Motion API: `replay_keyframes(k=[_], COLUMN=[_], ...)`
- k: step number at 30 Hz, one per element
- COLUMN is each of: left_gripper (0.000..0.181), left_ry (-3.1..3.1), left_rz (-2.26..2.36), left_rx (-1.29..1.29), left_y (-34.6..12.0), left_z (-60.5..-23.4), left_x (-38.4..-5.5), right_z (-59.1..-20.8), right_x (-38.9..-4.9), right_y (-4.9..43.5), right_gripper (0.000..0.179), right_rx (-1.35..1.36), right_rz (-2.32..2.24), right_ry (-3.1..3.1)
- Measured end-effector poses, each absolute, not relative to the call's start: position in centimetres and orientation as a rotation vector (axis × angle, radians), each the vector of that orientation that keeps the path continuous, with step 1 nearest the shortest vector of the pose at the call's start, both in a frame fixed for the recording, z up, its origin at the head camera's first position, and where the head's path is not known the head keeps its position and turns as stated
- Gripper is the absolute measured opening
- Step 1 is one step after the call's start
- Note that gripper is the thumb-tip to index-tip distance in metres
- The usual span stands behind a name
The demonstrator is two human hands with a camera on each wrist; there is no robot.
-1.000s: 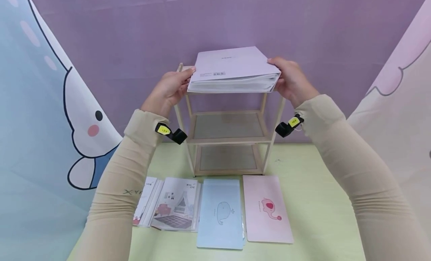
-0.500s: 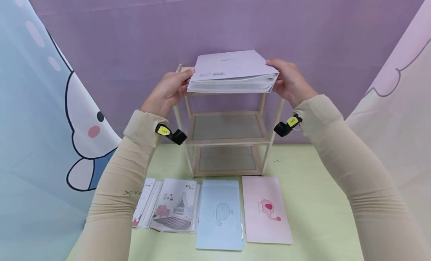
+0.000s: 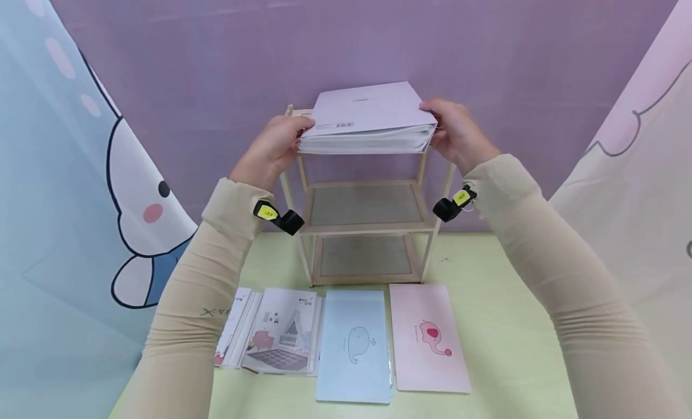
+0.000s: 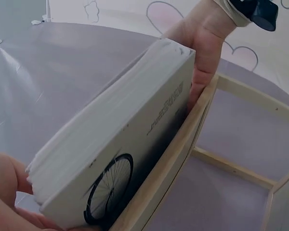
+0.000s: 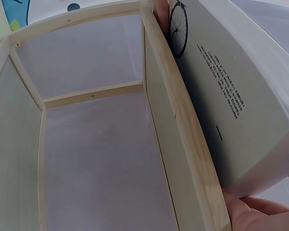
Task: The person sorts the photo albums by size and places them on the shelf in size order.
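A thick white photo album (image 3: 367,110) lies flat over the top of a small wooden shelf rack (image 3: 367,229), a barcode on its upper cover. My left hand (image 3: 270,147) grips its left edge, thumb on top. At the right near corner my right hand (image 3: 458,134) pinches it, thumb above and fingers beneath. A bicycle wheel and a block of print show on the album's lower cover (image 4: 139,115) in the left wrist view. That cover sits close over the rack's front rail (image 5: 183,120) in the right wrist view, tilted slightly from it.
On the green tabletop (image 3: 513,323), before the rack, lie a blue whale-print book (image 3: 354,347), a pink elephant-print book (image 3: 429,341) and a room-picture album (image 3: 281,329). Another album (image 3: 235,323) is partly behind my left sleeve. A purple cloth (image 3: 486,41) hangs behind.
The album has come down a little and shifted slightly left. My right hand has moved left and down with it, while my left hand keeps its grip almost in place.
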State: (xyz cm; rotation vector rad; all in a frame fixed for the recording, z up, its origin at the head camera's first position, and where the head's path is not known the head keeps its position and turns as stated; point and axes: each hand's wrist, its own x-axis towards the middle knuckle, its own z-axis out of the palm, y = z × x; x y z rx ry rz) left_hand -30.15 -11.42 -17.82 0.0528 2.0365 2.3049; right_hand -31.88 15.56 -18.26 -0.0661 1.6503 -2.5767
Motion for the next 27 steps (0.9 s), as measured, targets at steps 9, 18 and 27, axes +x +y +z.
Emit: replay_keyframes(k=[9,18,27], left_gripper=[0.034,0.029,0.026], left_ry=[2.302,2.426,2.58], left_rz=[2.135,1.946,1.744], left_rx=[0.13,0.15,0.144], left_y=[-10.7,-10.1,-9.7], left_z=[-17.9,-17.8,-17.6], left_x=[-30.1,-29.8,-29.8], right_z=[-18.0,-17.5,-17.4], right_x=[-32.1,-32.5,-32.5], right_y=[14.9,14.9,15.2], right_gripper=[0.006,0.054,0.06], right_rx=[0.006,0.113,0.144], right_rz=[-2.553,-2.389,-2.297], right_ry=[1.738,1.942,2.026])
